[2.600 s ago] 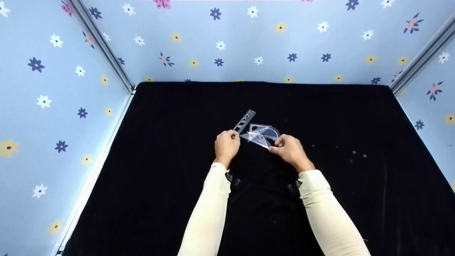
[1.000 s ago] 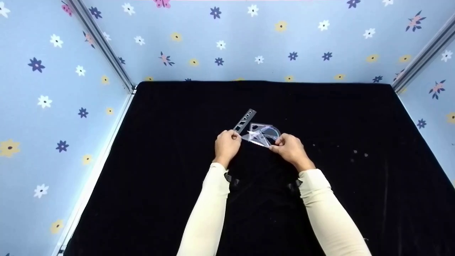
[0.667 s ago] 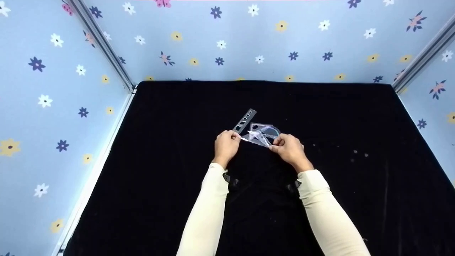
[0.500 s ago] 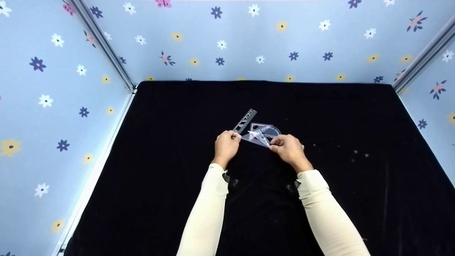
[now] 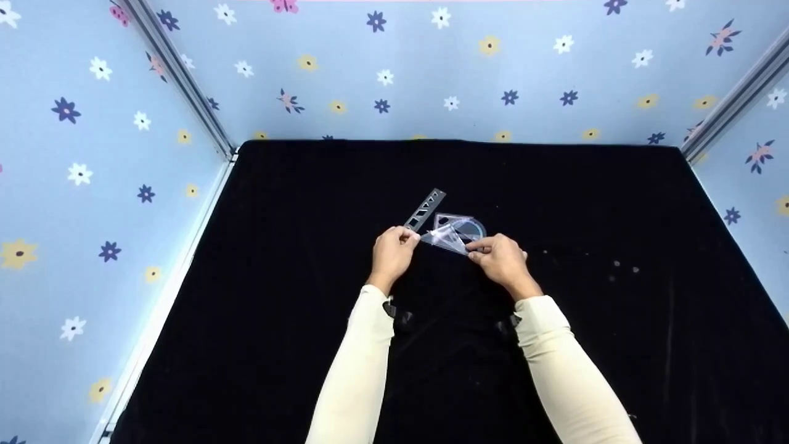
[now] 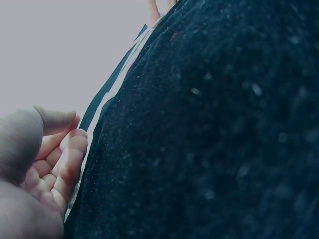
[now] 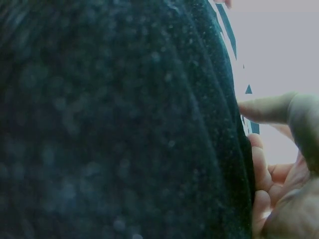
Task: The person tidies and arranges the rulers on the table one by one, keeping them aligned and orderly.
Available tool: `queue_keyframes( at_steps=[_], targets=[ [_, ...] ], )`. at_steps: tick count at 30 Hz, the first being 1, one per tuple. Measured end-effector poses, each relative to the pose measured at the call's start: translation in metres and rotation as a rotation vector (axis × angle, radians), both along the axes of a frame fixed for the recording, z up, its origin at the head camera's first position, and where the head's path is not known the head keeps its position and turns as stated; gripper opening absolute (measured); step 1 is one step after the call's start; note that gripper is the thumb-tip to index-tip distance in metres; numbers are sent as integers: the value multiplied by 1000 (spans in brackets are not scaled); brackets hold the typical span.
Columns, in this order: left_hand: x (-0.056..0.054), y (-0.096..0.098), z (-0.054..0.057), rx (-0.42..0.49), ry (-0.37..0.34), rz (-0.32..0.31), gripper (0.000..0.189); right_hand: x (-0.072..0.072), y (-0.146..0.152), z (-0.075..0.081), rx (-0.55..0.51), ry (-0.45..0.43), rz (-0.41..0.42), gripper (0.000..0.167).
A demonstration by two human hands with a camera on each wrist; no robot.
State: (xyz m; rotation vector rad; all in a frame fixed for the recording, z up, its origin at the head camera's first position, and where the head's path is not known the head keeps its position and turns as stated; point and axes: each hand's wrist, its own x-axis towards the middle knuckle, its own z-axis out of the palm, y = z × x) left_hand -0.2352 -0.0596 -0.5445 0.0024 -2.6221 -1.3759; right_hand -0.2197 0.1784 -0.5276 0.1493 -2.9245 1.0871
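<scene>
Several clear plastic drawing tools lie together on the black cloth in the head view. My left hand (image 5: 393,253) pinches the left tip of a clear set square (image 5: 447,239) between thumb and fingertips. At the set square's right corner, the thumb and index finger of my right hand (image 5: 504,262) pinch its edge. A clear protractor (image 5: 478,227) and a second set square (image 5: 445,217) overlap behind it. The stencil ruler (image 5: 426,208) slants away beyond my left fingertips, its near end hidden by them. Both wrist views show the tools edge-on as thin strips.
Black cloth (image 5: 296,259) covers the table out to the flowered blue walls (image 5: 419,74) at the back and sides. A few small pale specks (image 5: 617,263) lie on the cloth to the right.
My right fingers have shifted slightly left, from near the protractor's edge onto the set square's corner. The front set square has turned slightly. My left hand and the ruler stay nearly in place.
</scene>
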Motion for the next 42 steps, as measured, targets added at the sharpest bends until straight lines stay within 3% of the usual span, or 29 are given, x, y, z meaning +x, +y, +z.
queue_keyframes(
  at_steps=[19, 30, 42],
  targets=[
    [-3, -2, 1, 52, -18, -1, 9, -2, 1, 1, -2, -11, 34, 20],
    [-3, -3, 2, 48, -16, -9, 9, -1, 2, 1, -5, -1, 45, 30],
    [-1, -1, 0, 84, -18, -12, 6, -1, 1, -3, -32, 1, 1, 15]
  ],
)
